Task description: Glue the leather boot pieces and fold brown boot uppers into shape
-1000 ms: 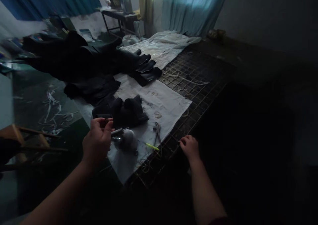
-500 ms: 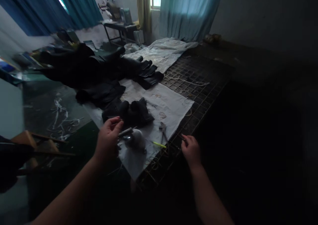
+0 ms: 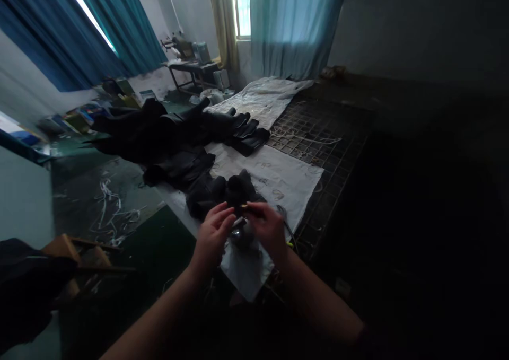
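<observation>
In a dim room, a person works with both hands close together over a white sheet (image 3: 304, 177) on a grid-topped table (image 3: 338, 161). The right hand (image 3: 272, 233) has its grip pinched on a small yellowish piece (image 3: 244, 206), between the two hands and above a shiny rounded object (image 3: 237, 234). The left hand (image 3: 209, 240) curves beside it; whether its grip holds anything cannot be told. A dark bundle (image 3: 199, 196) lies just beyond.
</observation>
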`<state>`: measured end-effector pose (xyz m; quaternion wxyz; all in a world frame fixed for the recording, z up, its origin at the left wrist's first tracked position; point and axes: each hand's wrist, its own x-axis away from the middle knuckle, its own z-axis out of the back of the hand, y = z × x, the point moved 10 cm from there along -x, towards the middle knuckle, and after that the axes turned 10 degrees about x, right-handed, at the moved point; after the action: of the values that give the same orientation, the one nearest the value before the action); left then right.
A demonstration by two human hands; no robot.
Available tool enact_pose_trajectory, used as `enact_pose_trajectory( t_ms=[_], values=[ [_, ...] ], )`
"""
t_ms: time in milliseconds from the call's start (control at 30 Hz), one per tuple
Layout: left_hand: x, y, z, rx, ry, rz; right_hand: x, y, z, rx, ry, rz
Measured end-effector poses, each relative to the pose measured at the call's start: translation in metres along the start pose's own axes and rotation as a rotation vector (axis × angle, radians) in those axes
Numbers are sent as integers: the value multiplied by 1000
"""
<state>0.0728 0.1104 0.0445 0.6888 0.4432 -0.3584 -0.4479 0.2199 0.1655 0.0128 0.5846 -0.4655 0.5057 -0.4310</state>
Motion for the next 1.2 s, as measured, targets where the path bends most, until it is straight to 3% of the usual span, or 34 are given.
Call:
enact_pose_trajectory(
  t_ms=[133,200,300,467,633,833,900,1067,1200],
  values=[
    [9,-1,-11,-438,-169,-177,-6,52,30,-129,9,-228],
    [14,-8,-16,-625,-236,-214,-6,67,30,-134,-53,-264],
    [16,-20,-12,-761,-228,-199,-2,74,20,-70,-158,-260],
    [19,-26,-4,-796,-117,-290,-7,62,-5,23,-351,-185],
    [23,-21,-6,-786,-80,-388,-16,46,-28,191,-531,-13],
    [26,-15,-7,-773,-49,-433,-7,31,-48,200,-693,94],
    [27,-14,-7,-768,-41,-463,-5,30,-52,133,-755,49],
    [29,-13,-7,-750,-39,-477,-4,48,-60,45,-877,-247],
    [29,-17,-5,-748,-36,-452,-4,51,-68,76,-945,-315]
  ],
)
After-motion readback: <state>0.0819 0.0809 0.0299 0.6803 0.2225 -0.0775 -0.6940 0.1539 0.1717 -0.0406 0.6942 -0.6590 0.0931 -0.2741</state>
